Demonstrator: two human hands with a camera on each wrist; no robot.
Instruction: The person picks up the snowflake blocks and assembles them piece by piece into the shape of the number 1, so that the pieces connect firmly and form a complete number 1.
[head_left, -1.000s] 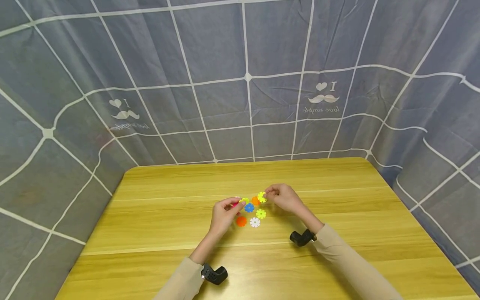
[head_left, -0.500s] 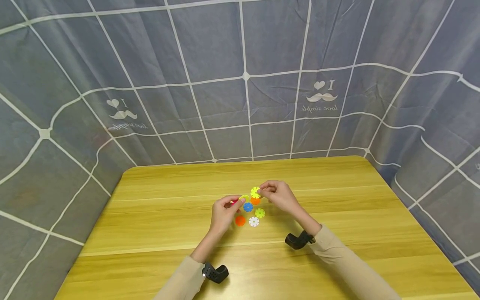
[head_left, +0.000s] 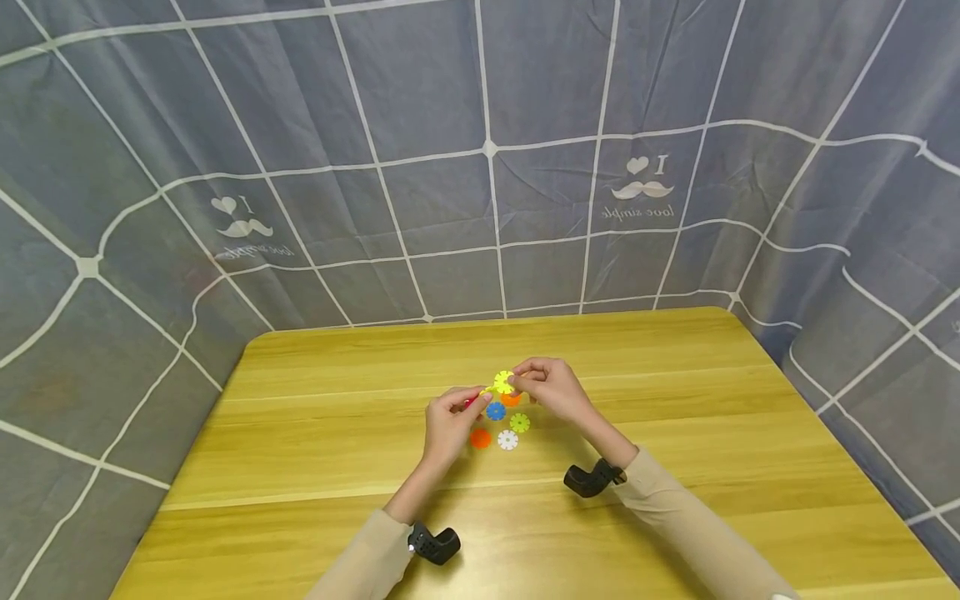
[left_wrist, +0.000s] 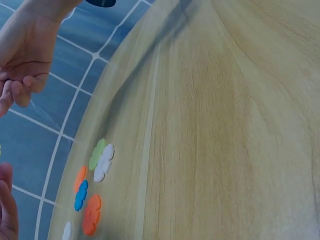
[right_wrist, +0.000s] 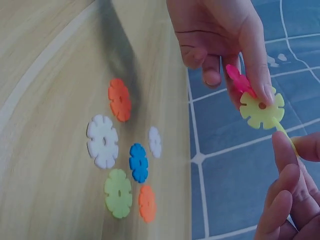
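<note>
In the right wrist view, my left hand (right_wrist: 225,37) pinches a yellow notched plastic disc (right_wrist: 257,116) under its thumb, with a pink notched disc (right_wrist: 238,80) beside it, partly behind the fingers. My right hand (right_wrist: 295,192) pinches a second yellow disc (right_wrist: 281,128), seen nearly edge-on, its edge right at a rim notch of the first. From the head view, the left hand (head_left: 448,423) and right hand (head_left: 557,390) meet above the table, and the right one's disc (head_left: 504,382) faces the camera. Both hands are partly cut off in the left wrist view.
Below the hands, loose notched discs lie on the wooden table (head_left: 337,467): blue (head_left: 496,411), lime green (head_left: 520,422), white (head_left: 507,440), orange (head_left: 481,439) and another orange disc (head_left: 511,400). A farther white disc (right_wrist: 155,142) shows from the right wrist. A grey gridded curtain (head_left: 450,208) surrounds the table.
The right hand has moved left with its yellow disc, up to the left hand's disc. The left hand has risen slightly and tipped its yellow disc nearer edge-on to the head camera.
</note>
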